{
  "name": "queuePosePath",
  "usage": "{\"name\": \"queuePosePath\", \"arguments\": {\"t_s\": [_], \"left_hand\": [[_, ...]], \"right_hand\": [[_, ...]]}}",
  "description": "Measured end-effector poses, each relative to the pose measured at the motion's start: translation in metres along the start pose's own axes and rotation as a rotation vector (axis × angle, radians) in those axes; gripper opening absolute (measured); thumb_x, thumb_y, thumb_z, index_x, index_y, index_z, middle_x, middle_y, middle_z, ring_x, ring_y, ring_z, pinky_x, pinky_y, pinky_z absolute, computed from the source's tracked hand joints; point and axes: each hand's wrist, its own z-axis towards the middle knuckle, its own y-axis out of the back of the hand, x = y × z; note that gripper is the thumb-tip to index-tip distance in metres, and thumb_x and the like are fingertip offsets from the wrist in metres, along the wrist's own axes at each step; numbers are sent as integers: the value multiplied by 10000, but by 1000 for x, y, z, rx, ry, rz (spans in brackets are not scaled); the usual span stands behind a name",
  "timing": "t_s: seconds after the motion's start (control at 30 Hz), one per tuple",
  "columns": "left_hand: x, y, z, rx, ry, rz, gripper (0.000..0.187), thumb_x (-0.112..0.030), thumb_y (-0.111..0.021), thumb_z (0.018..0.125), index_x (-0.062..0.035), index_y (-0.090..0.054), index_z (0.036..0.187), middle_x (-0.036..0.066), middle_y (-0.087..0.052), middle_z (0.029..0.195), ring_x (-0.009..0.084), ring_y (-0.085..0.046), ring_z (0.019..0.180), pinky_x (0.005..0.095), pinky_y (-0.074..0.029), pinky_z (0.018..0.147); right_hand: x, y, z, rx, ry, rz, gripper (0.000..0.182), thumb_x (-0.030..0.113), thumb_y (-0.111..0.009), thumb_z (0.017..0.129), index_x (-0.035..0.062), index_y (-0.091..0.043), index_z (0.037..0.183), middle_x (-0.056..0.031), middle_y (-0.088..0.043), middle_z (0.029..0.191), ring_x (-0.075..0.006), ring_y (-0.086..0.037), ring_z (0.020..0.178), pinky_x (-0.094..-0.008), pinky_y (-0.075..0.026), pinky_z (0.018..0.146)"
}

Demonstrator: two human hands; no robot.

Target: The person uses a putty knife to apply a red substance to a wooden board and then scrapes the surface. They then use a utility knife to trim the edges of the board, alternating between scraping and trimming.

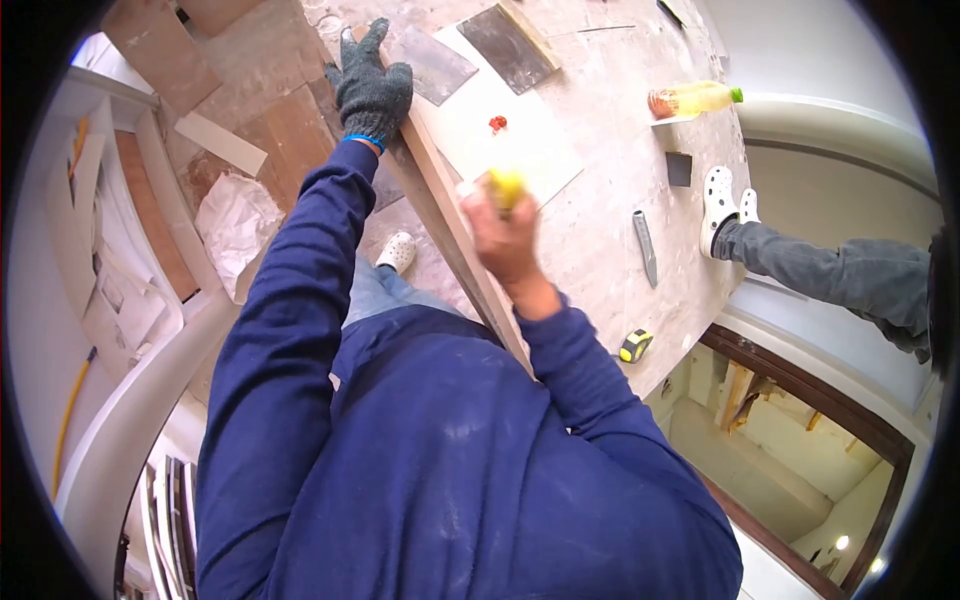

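Note:
My left hand (372, 92), in a dark grey knit glove, grips the far end of a long wooden board (436, 185) with its fingers spread over the edge. The board slants from there down towards my body. My bare right hand (503, 238) is closed around a small yellow tool (507, 187) beside the board's right edge. Motion blur hides what kind of tool it is. Beyond it, a white sheet (540, 150) lies on the dusty surface with a small red object (497, 124) on it.
A plastic bottle (695, 100) with a green cap, a grey utility knife (645, 248), a dark square piece (679, 169) and a yellow tape measure (635, 345) lie to the right. Another person's leg (820, 265) stands at the right edge. Crumpled paper (238, 225) lies left.

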Motion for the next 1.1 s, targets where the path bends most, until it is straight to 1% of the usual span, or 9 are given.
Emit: {"name": "queuePosePath", "arguments": {"t_s": [0.1, 0.27, 0.4, 0.6, 0.63, 0.73, 0.8, 0.87, 1.1], "left_hand": [[-1, 0, 6, 21, 2, 67, 665, -264, -628, 746, -243, -543, 1406, 281, -331, 1549, 427, -300, 1453, 573, -82, 1218], [4, -1, 0, -5, -54, 72, 671, -272, -666, 784, -232, -514, 1436, 319, -348, 1526, 436, -318, 1442, 538, -136, 1212], [5, -2, 0, 15, -42, 83, 672, -272, -669, 783, -229, -514, 1436, 317, -347, 1528, 440, -320, 1438, 536, -140, 1211], [1, 1, 6, 11, -18, 0, 661, -262, -631, 744, -218, -551, 1400, 279, -332, 1547, 407, -280, 1467, 585, -71, 1215], [-1, 1, 4, 12, -15, -1, 665, -264, -632, 741, -220, -551, 1400, 279, -339, 1543, 403, -282, 1468, 584, -70, 1216], [2, -1, -1, 2, -19, 2, 668, -266, -635, 735, -223, -553, 1397, 279, -360, 1531, 395, -284, 1469, 585, -72, 1216], [2, -1, 2, -17, -28, 8, 668, -266, -636, 733, -224, -556, 1394, 279, -374, 1523, 391, -285, 1470, 587, -75, 1215], [-7, 1, 0, 34, -27, 114, 658, -262, -634, 733, -226, -562, 1386, 275, -373, 1525, 404, -297, 1460, 586, -89, 1213], [4, 0, 1, 1, -24, 26, 652, -252, -630, 730, -228, -566, 1378, 265, -340, 1548, 406, -328, 1443, 575, -103, 1217]], "right_hand": [[-30, -8, -12, 94, -20, -119, 94, 66, -660, 887, 0, -601, 856, -58, -541, 646, -114, -509, 592, -296, -430, 550], [12, -1, 3, 34, -56, -23, 145, 53, -658, 885, 19, -560, 783, -51, -491, 624, -135, -451, 554, -306, -397, 516], [-10, 3, -7, 53, 191, -246, 136, 41, -648, 883, 17, -561, 782, -59, -499, 626, -136, -468, 549, -306, -398, 509], [-18, 17, 2, 45, 77, -159, 42, 21, -628, 878, -17, -613, 869, -75, -565, 670, -168, -533, 573, -292, -439, 562], [10, 18, 8, -8, -194, 152, 37, 6, -623, 878, -20, -609, 855, -60, -573, 681, -160, -539, 589, -291, -437, 573], [49, 17, 10, 26, -9, 184, 74, 4, -632, 869, -14, -581, 818, -67, -549, 681, -138, -522, 585, -296, -423, 551], [13, 9, 1, 82, 221, -62, 94, 22, -634, 869, -11, -569, 809, -75, -543, 684, -147, -524, 579, -310, -416, 534], [-27, 7, -18, 108, 115, -246, 102, 34, -637, 863, -4, -565, 802, -77, -550, 678, -156, -531, 577, -326, -419, 524], [21, 27, 5, 36, -109, 115, 70, 19, -656, 846, -13, -603, 815, -76, -571, 728, -154, -543, 623, -312, -439, 581]]}}
